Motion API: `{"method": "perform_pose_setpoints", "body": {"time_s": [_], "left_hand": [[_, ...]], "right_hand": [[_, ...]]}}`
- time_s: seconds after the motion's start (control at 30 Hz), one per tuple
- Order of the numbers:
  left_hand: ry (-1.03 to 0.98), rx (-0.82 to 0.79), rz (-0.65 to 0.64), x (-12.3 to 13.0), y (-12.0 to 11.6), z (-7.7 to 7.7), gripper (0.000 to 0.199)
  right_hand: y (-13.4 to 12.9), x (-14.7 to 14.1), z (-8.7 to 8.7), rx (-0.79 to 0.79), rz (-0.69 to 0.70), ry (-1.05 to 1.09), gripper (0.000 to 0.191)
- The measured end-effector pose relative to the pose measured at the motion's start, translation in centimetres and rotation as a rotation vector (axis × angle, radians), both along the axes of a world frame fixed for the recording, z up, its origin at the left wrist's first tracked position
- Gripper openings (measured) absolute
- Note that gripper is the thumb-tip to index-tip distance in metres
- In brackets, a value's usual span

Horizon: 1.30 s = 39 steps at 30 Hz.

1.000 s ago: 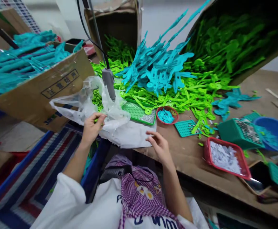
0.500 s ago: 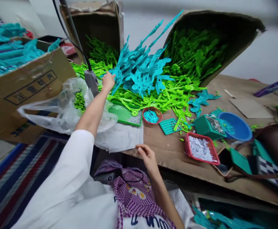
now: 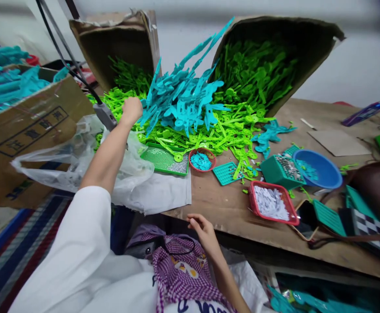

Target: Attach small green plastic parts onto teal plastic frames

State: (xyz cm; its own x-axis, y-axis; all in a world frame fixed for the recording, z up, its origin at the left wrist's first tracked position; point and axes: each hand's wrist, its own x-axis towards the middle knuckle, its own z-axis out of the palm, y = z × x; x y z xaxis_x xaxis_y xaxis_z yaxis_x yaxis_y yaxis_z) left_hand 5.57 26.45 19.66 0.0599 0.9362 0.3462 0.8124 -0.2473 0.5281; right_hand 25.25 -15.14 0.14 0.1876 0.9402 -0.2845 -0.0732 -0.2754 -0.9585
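My left hand (image 3: 131,111) is stretched out over the left part of the bright green plastic pieces (image 3: 222,130), beside a heap of turquoise pieces (image 3: 186,100). Its fingers are hidden behind the back of the hand. Near the table's front edge hangs my right hand (image 3: 204,230), its fingers curled, thumb close to the index finger; anything between them is too small to make out. A clear plastic bag (image 3: 131,174) with a few green pieces lies under my left forearm. Right of it are a green perforated tray (image 3: 160,159) and a red round basket (image 3: 214,164) of small turquoise parts.
Two open cartons with green pieces stand at the back. A big cardboard box (image 3: 40,139) is at left, near a lamp arm (image 3: 105,115). To the right are a red basket (image 3: 252,202) of white parts, a green container (image 3: 272,171) and a blue bowl (image 3: 335,176).
My left hand has moved left, away from the turquoise heap and towards the lamp arm. The whole view has shifted a little. My right hand keeps nearly the same pose.
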Motion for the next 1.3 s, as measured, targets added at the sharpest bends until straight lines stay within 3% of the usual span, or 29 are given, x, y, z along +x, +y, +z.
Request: {"method": "perform_pose_setpoints", "body": {"time_s": [0.1,0.17,0.23,0.33,0.4,0.5,0.57,0.63,0.73,0.87,0.93,1.0,1.17,1.3], "left_hand": [[0.151,-0.068,0.119,0.2,-3.3,1.3,0.047],[0.225,-0.086,0.148,0.8,-6.4,1.3,0.047],[0.288,-0.094,0.143,1.3,-9.8,0.7,0.040],[0.367,-0.112,0.117,1.6,-14.1,-1.3,0.038],[0.414,-0.123,0.121,1.2,-15.9,-2.7,0.039],[0.441,-0.144,0.140,0.1,-17.4,-4.5,0.039],[0.434,-0.162,0.138,-0.6,-17.9,-5.3,0.039],[0.420,-0.168,0.125,-1.2,-18.3,-6.1,0.038],[0.401,-0.140,0.117,-2.1,-18.9,-7.4,0.038],[0.388,-0.165,0.112,-3.3,-19.6,-9.2,0.037],[0.370,-0.201,0.110,-3.7,-19.9,-9.9,0.037],[0.370,-0.223,0.113,-3.9,-20.1,-10.5,0.039],[0.401,-0.279,0.075,-4.0,-20.3,-11.1,0.042],[0.426,-0.275,0.057,-3.9,-20.1,-11.3,0.042]], "right_hand": [[0.6,-0.9,0.5,0.028,0.051,0.016,0.042],[1.2,-1.5,1.3,0.057,0.116,0.012,0.039],[2.1,-1.9,2.7,0.112,0.143,-0.006,0.036],[5.5,-2.2,5.9,0.300,0.048,-0.093,0.035],[9.7,-2.6,8.3,0.475,-0.040,-0.230,0.036],[18.6,-3.9,10.7,0.626,-0.095,-0.561,0.048],[24.8,-5.1,11.2,0.544,-0.101,-0.701,0.063],[29.6,-6.5,11.2,0.386,-0.091,-0.690,0.072],[33.3,-8.2,10.8,0.258,-0.057,-0.732,0.076],[33.8,-9.7,10.3,0.437,0.220,-1.125,0.078],[33.8,-10.1,10.3,0.404,0.380,-1.231,0.068],[33.8,-10.0,10.3,0.347,0.433,-1.259,0.050],[31.8,-8.0,9.8,0.452,0.287,-1.194,0.041],[26.4,-4.1,8.1,0.527,0.163,-1.113,0.040]]}}
